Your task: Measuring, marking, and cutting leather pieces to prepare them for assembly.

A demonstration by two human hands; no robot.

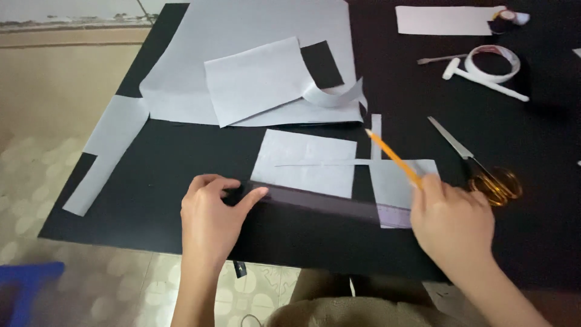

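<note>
The fingers (247, 197) of the left hand (209, 221) were spread and pressed flat on the near end of a clear, dark-tinted ruler (327, 204), with nothing gripped, only held down. The ruler lay slantwise across the black table (151, 200), running from that hand toward the right hand (451, 221) and crossing the lower edges of two grey paper pieces. The fingers of the right hand were closed around a yellow pencil (394, 158), which slanted up and away from the hand, its tip pointing toward the far side of the table (the tip was off the ruler and sat above a narrow grey strip (376, 136)).

The larger grey rectangle (305, 162) lay just beyond the ruler, near the left hand's fingertips, and the smaller grey piece (396, 181) lay beside it, partly under the right hand and the ruler's far end. A thin sliver of paper (321, 163) stretched across both.

To the right of the right hand, scissors (478, 163) with amber handles rested on the table, the blades pointing away. Farther off lay a big grey sheet (200, 54) with a smaller grey sheet (257, 79) on top and a curled strip (339, 95) at its edge. A long grey strip (106, 151) hung over the table's left edge. In the far right corner were a roll of white tape (493, 62), a white stick-like tool (484, 82) and a white paper strip (445, 20). Tiled floor (36, 181) showed to the left.
</note>
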